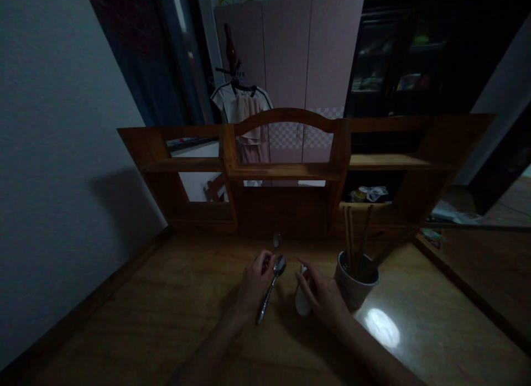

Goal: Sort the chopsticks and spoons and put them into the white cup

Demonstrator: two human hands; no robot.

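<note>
On the wooden desk lies a metal spoon (269, 291), its bowl pointing away from me. My left hand (257, 276) is just left of it, fingers closed in a pinch. A smaller metal spoon (276, 241) sticks out beyond those fingertips, bowl outward; its handle is hidden in the hand. My right hand (323, 291) has its fingers around the handle of a white spoon (303, 303), whose rounded bowl points towards me. Close to the right hand's outer side stands a grey cup (355, 286) with several wooden chopsticks (364, 236) in it.
A wooden shelf unit (286, 170) rises along the desk's far edge, with a few small items (369, 193) in its right compartment. A wall (62, 181) borders the left side. Behind are pink cabinets (286, 54) and hanging clothes (249, 107). The room is dim.
</note>
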